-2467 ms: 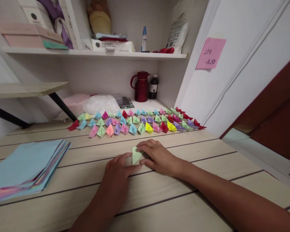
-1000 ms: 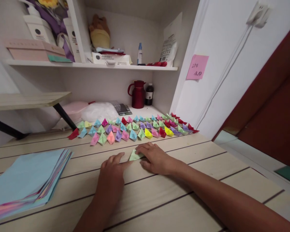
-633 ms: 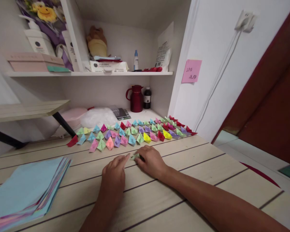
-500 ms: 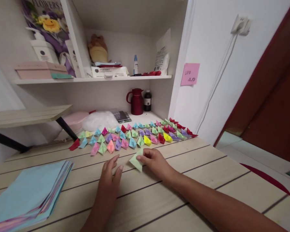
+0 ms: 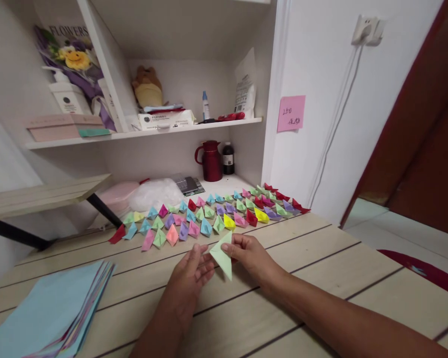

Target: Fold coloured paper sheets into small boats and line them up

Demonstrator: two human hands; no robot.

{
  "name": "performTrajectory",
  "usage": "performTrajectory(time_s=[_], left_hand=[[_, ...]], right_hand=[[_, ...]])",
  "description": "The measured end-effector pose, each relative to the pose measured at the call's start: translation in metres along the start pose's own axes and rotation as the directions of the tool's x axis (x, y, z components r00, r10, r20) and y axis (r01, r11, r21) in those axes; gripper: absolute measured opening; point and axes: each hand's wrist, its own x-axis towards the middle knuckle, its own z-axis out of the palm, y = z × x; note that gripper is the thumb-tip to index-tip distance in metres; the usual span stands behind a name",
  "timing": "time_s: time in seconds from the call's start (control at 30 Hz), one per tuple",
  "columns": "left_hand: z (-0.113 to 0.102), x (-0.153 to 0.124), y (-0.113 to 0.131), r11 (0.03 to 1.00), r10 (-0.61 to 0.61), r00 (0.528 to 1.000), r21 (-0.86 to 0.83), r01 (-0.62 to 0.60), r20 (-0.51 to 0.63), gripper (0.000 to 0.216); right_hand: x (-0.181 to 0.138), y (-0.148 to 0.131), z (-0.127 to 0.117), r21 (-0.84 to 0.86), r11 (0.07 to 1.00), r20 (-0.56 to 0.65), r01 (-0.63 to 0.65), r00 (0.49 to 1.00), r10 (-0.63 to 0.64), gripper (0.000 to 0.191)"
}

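A light green folded paper piece [image 5: 223, 256], diamond-shaped, is held up just above the wooden table [image 5: 321, 278]. My right hand [image 5: 251, 256] pinches its right side. My left hand [image 5: 192, 274] touches its left corner with thumb and fingers closed on it. Behind my hands, several small paper boats [image 5: 209, 219] in many colours stand in rows across the table.
A stack of coloured paper sheets [image 5: 48, 318] lies at the near left. A dark red jug [image 5: 211, 160] and a dark bottle [image 5: 227, 158] stand in the alcove. A pink sticky note [image 5: 291, 113] is on the white wall. A plastic bag [image 5: 155, 193] sits behind the boats.
The green piece lay flat on the table under both hands. My right hand lifted it, and my left hand has come up from the table to its left corner.
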Motion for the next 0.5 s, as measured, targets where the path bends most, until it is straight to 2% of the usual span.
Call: performTrajectory(time_s=[0.07, 0.27, 0.5], left_hand=[[0.001, 0.003, -0.007, 0.999, 0.034, 0.997, 0.015, -0.035, 0.066, 0.046], [-0.003, 0.004, -0.014, 0.992, 0.106, 0.992, 0.06, -0.111, 0.07, 0.043], [-0.009, 0.011, -0.024, 0.977, 0.152, 0.988, 0.154, -0.149, -0.011, 0.029]], right_hand=[[0.001, 0.007, 0.0, -0.005, 1.0, 0.037, 0.006, 0.999, -0.005, 0.04], [0.002, 0.021, 0.005, -0.075, 0.997, 0.074, -0.01, 0.997, 0.015, 0.039], [0.0, 0.018, 0.007, -0.093, 0.994, 0.082, 0.049, 0.996, -0.041, 0.038]])
